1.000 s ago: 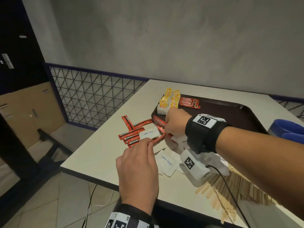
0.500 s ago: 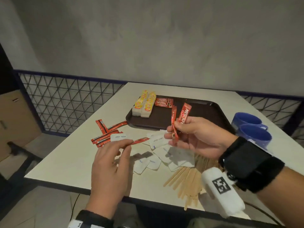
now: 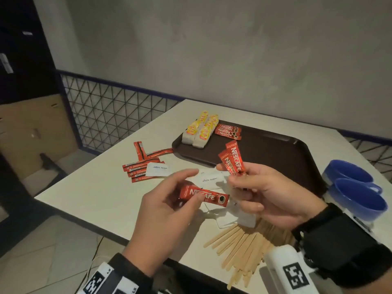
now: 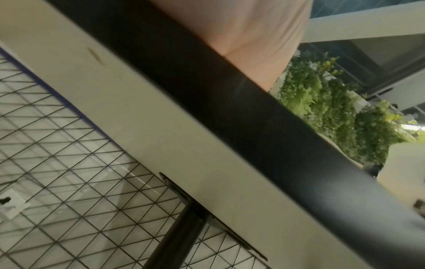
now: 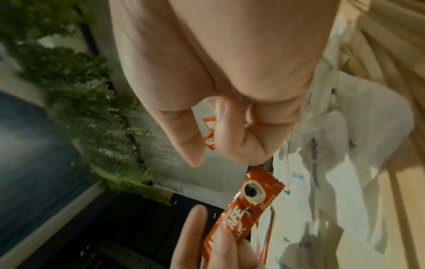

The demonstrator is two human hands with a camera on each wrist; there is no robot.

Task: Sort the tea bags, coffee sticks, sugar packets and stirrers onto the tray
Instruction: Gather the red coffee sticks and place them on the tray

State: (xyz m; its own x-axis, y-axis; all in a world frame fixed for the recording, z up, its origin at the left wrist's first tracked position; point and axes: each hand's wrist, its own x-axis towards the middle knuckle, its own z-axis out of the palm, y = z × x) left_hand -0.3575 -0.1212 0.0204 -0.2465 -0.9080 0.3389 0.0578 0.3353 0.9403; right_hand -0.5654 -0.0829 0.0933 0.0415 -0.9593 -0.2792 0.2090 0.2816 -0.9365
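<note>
Left grip: my left hand [image 3: 167, 211] pinches one coffee stick [image 3: 203, 197] by its left end, lying level, its cup-printed end pointing right at my other hand.
Right grip: my right hand [image 3: 269, 196] clamps two sticks [image 3: 232, 160] by their lower ends, fanned upright, so I judge I am gathering a bunch to carry across in one go.
Stick to grip: the level stick's free end sits just beside my right fingers [image 5: 232, 138], not yet between them.
Tray [image 3: 275, 158]: far side of the desk [image 3: 101, 196]; tea bags [image 3: 201, 130] and sticks lie in its far left corner.
Loose: red sticks [image 3: 142, 166] left, sugar packets [image 3: 158, 169] beneath my hands, stirrers [image 3: 239, 247] near.
</note>
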